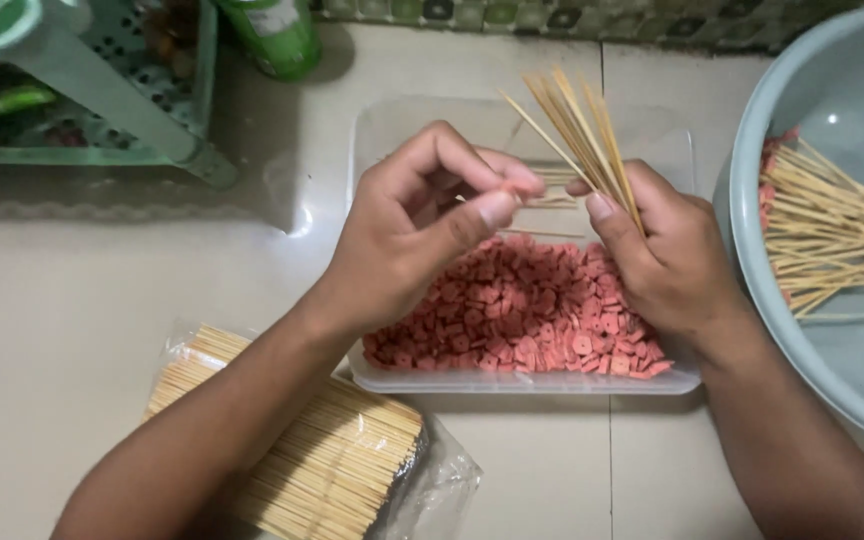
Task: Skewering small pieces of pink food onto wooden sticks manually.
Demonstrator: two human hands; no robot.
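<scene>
I am looking down at a floor (82, 330) of pale, glossy tiles with thin grout lines, and along the far edge runs a strip of patterned green covering (512, 15). At the top left stands a light green plastic rack (102, 100) with a green bottle (277, 35) just beside it. In front of me sits a clear plastic tray (512, 383), its near half heaped with small pinkish-red round slices (522, 310). To the right, partly out of view, is a big pale blue basin (832, 100) with loaded bamboo skewers (832, 235) lying fanned across its inside, a bit of red showing at their left ends. Near my left forearm lies an opened clear bag of bare bamboo sticks (332, 460), tightly packed and angled across the tiles. Both my forearms reach in from the bottom edge and meet above the tray. My left hand (417, 235) is curled, thumb and forefinger pinched together on one small slice (508, 187), with the other fingers tucked underneath. My right hand (667, 255) is closed around a small bunch of sticks (582, 130) that stand up and lean away to the left, fanning out above my fist; its thumb points toward my left fingertips. The two hands are nearly touching, thumb tip to thumb tip, directly over the far half of the tray.
</scene>
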